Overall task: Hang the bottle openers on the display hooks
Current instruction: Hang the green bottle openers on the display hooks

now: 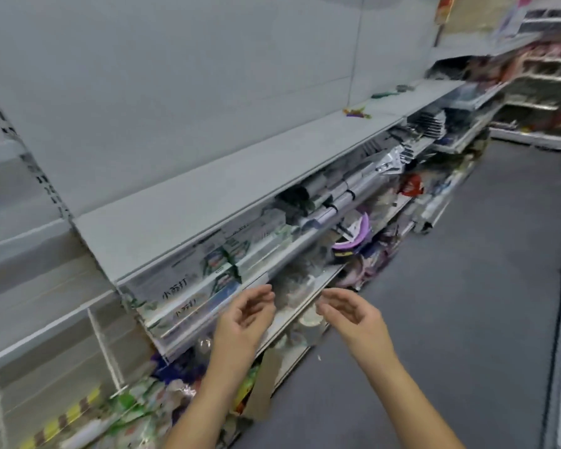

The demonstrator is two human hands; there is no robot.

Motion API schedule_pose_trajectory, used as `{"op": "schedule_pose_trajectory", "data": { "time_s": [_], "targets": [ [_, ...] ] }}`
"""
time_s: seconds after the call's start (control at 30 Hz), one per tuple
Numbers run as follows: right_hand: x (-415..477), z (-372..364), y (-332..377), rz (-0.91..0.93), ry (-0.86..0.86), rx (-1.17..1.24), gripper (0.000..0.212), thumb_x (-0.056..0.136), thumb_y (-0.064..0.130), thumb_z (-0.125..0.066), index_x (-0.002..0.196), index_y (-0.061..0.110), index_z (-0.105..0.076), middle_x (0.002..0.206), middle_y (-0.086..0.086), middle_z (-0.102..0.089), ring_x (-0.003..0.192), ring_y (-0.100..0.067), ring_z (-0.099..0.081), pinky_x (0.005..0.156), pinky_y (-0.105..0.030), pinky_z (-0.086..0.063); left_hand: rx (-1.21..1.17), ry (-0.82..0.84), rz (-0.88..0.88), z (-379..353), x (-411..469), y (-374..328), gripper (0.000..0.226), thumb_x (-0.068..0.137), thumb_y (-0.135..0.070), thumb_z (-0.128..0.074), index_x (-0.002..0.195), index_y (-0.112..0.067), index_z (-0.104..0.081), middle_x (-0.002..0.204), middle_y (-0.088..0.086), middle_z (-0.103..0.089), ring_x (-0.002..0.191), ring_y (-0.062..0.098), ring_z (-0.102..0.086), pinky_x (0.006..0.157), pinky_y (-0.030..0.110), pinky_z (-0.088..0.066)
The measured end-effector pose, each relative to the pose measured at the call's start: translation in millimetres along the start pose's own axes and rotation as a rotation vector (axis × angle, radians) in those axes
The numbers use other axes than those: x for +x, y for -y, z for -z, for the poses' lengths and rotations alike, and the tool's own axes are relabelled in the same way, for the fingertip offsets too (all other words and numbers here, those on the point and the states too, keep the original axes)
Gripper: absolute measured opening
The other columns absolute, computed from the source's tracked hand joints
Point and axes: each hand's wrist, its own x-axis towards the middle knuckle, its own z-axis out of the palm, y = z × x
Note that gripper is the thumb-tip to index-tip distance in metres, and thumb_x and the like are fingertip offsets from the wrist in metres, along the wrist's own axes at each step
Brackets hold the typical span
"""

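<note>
My left hand [245,314] and my right hand [350,311] are raised side by side in front of the lower shelves, palms facing each other. Both have fingers loosely curled and apart, and neither holds anything. No bottle opener or display hook can be made out; the frame is blurred. Small coloured items [357,112] lie far along the bare top shelf [227,189], too blurred to identify.
A long grey shelving unit runs from near left to far right. Boxes with printed labels [188,286] fill the shelf below the top one. A purple bowl [353,234] sits further along. Packets [136,403] lie at the lower left. Grey aisle floor [467,286] stretches to the right.
</note>
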Motion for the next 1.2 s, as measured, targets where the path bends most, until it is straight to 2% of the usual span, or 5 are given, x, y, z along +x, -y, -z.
{"op": "schedule_pose_trajectory", "data": {
  "time_s": [0.33,0.67,0.87,1.1,1.2],
  "targets": [
    [87.5,197.8,32.7,0.080,-0.203,-0.021,0.023,0.087,-0.001,-0.071,0.109,0.005,-0.069,0.095,-0.006,-0.075,0.081,-0.001,-0.069,0.075,-0.014,-0.053,0.003,0.207,-0.041,-227.1,90.9,-12.5,0.026,0.090,0.003,-0.065,0.113,-0.008,-0.070,0.105,0.008,-0.075,0.095,0.008,-0.070,0.081,0.013,-0.053],
    [257.4,300.9,32.7,0.085,-0.331,-0.082,0.019,0.088,0.005,-0.072,0.102,0.017,-0.071,0.101,-0.009,-0.075,0.098,-0.022,-0.070,0.081,-0.018,-0.054,-0.015,0.325,-0.012,-367.4,254.3,2.4,0.027,0.090,-0.003,-0.067,0.115,-0.012,-0.070,0.109,0.005,-0.075,0.104,0.016,-0.070,0.094,0.025,-0.054],
    [381.8,344.3,52.6,0.065,-0.356,-0.100,0.019,0.088,0.005,-0.072,0.100,0.020,-0.070,0.101,-0.013,-0.074,0.093,-0.020,-0.069,0.080,-0.019,-0.055,0.011,0.344,-0.041,-442.8,376.0,-7.5,0.027,0.092,-0.002,-0.065,0.118,-0.007,-0.068,0.111,0.006,-0.073,0.087,-0.008,-0.066,0.075,0.005,-0.049],
    [521.2,390.5,77.2,0.079,-0.321,-0.120,0.018,0.088,0.011,-0.073,0.104,0.020,-0.071,0.101,-0.006,-0.075,0.096,-0.016,-0.070,0.077,-0.017,-0.053,-0.005,0.312,-0.027,-520.0,491.3,-31.2,0.024,0.092,-0.008,-0.066,0.115,-0.017,-0.070,0.106,-0.004,-0.075,0.096,0.001,-0.069,0.079,0.015,-0.051],
    [588.7,410.9,88.8,0.101,-0.254,-0.130,0.020,0.089,0.016,-0.073,0.108,0.021,-0.071,0.102,0.000,-0.074,0.095,-0.011,-0.069,0.076,-0.014,-0.052,0.005,0.238,-0.050,-551.5,543.2,-40.7,0.024,0.092,-0.011,-0.067,0.114,-0.019,-0.070,0.105,-0.007,-0.075,0.091,-0.001,-0.069,0.068,0.007,-0.051]
  ]
}}
